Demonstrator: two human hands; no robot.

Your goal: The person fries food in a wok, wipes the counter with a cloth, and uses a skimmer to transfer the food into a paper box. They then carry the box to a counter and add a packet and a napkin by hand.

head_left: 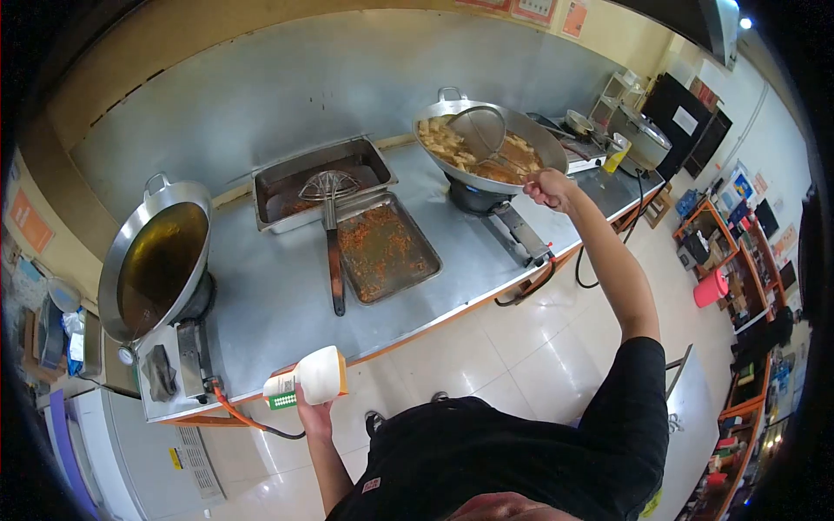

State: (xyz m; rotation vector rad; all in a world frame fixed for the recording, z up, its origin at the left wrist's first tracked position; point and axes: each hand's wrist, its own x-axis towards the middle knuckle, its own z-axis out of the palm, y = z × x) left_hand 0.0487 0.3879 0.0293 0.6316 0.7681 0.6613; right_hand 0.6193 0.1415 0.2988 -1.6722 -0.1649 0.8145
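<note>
My right hand (549,190) is closed around the handle of a round mesh strainer (479,130). The strainer's bowl rests over the large wok (556,153) on the right, where pale golden pieces of food (437,139) sit in bubbling brown oil. Low in front of my body, my left hand (316,417) grips a paper food box (321,373). It is white inside, with orange and green printing outside, and its opening is turned up; I cannot see anything in it.
A second wok (163,260) of dark oil stands at the left. Between the woks lie a deep metal tray (280,193), a shallow tray (391,252) with orange crumbs, and a wire skimmer (333,243) across them. Gas burners with hoses (234,412) stick out along the front edge.
</note>
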